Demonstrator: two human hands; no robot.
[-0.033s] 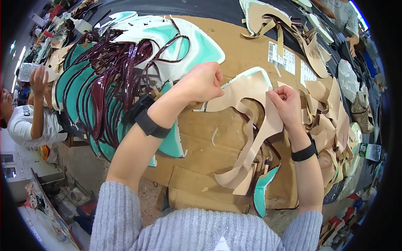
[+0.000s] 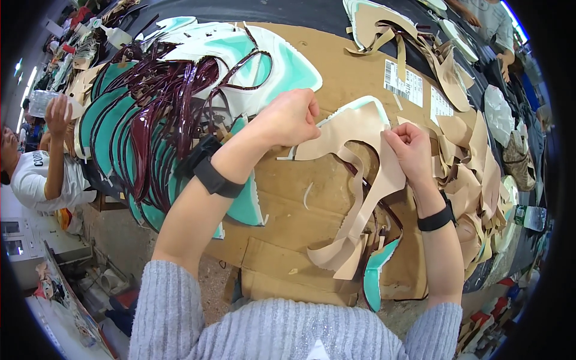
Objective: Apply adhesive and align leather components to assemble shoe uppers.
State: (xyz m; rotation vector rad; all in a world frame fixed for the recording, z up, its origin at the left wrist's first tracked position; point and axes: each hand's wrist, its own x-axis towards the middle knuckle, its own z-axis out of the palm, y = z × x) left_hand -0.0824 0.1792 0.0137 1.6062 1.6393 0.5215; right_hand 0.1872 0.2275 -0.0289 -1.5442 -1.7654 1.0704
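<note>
In front of me a beige shoe-upper lining lies over a white-edged piece, its long curved strip hanging toward me. Glossy dark-red straps run beneath it to a small teal-lined part near the cardboard's front edge. My right hand pinches the lining's right edge between thumb and forefinger. At the lining's upper left edge, my left hand is closed with curled fingers; its thumb is mostly hidden. Left of that hand, a fanned stack of teal shoe pieces carries dark-red straps.
Cardboard covers the table. White-and-teal shoe pieces lie behind my left hand, beige linings at right. Another beige upper is at the back. A person at left raises a plastic bottle; another bottle lies right.
The person at left has shifted the raised hand and bottle very slightly. My hands and the shoe lining show no visible movement.
</note>
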